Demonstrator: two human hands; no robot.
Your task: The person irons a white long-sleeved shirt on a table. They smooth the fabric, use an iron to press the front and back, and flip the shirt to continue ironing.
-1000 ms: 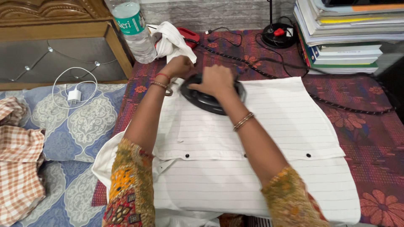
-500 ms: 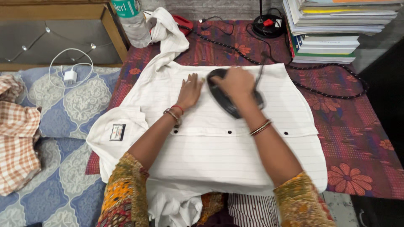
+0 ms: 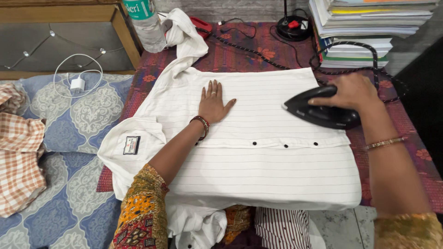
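smooth black iron (image 3: 323, 114) on striped cotton shirt (image 3: 258, 157)

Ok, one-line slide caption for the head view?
Left hand flat on white striped shirt; right hand holds black iron at its edge.

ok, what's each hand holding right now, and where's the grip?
Right hand grips the black iron by its top handle. Left hand holds nothing; it lies flat on the white striped shirt.

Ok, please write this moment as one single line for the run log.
left hand: flat on white striped shirt | right hand: grips black iron at shirt's right edge | cord: loops by book stack
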